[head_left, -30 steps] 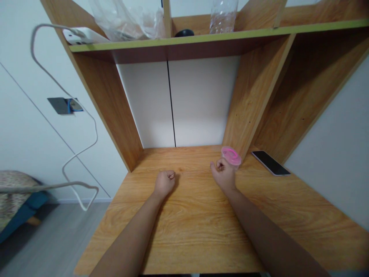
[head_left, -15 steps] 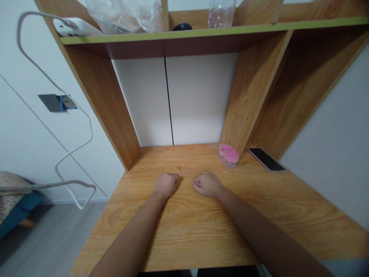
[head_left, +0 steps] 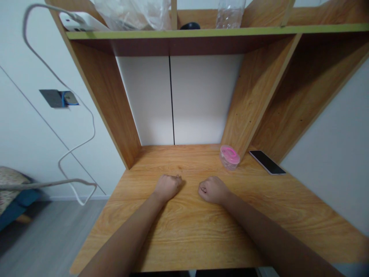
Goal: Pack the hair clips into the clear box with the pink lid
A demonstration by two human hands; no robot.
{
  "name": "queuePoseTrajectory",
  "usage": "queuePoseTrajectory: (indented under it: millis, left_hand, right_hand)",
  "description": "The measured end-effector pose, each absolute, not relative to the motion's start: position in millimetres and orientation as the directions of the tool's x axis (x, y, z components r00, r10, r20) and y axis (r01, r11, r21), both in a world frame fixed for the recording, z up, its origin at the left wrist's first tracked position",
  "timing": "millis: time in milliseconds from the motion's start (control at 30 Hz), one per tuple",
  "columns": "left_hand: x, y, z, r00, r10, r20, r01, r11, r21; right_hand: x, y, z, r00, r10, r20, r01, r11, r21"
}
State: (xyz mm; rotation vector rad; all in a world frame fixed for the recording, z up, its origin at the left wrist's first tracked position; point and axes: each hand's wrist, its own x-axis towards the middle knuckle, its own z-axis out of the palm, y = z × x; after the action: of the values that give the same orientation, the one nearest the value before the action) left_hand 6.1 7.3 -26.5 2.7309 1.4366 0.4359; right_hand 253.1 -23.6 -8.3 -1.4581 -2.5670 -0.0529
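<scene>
Resting on the wooden desk (head_left: 184, 240), both bare hands are sitting low before the person, knuckles folded in. The right hand (head_left: 213, 190) is making a closed fist, its thumb side turning toward nine o'clock, where the left hand (head_left: 168, 187) is lying a little apart from it. The left is curling its fingers too, more loosely at the tips. Neither is visibly gripping anything; whether something small is hiding inside either fist, I cannot tell.

The change is on the right: a second ago that hand was overlapping the pink-lidded container (head_left: 230, 157) in view, and now it is lying nearer the person and closer to the left hand. The container is now showing whole, standing upright on the desk at about one o'clock from the right fist, near but clear of it. My reading is that neither hand is handling it at this moment, and that both are keeping to a paused, neutral pose.

A phone (head_left: 267, 162) is lying flat at three o'clock from the container, its dark screen facing up, well apart from both hands.
</scene>
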Motion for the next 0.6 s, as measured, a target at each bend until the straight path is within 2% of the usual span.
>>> queuePoseTrajectory:
  millis: [167, 400, 500, 600]
  left_hand:
    - [-2, -2, -24, 0.633, 0.739, 0.230, 0.743, -0.664, 0.088]
    - [-8, -6, -26, 0.680, 0.671, 0.296, 0.684, -0.726, 0.076]
    - [-11, -12, -23, 0.738, 0.607, 0.296, 0.638, -0.770, -0.012]
    - [-19, -27, -20, 0.809, 0.498, 0.313, 0.565, -0.805, -0.182]
  right_hand:
    - [271, -46, -13, -0.530, 0.831, 0.169, 0.834, 0.547, -0.070]
    - [286, -66, -16, -0.544, 0.825, 0.152, 0.821, 0.561, -0.107]
    - [287, -69, -16, -0.532, 0.835, 0.139, 0.828, 0.548, -0.122]
    - [292, -76, -17, -0.541, 0.831, 0.130, 0.819, 0.556, -0.142]
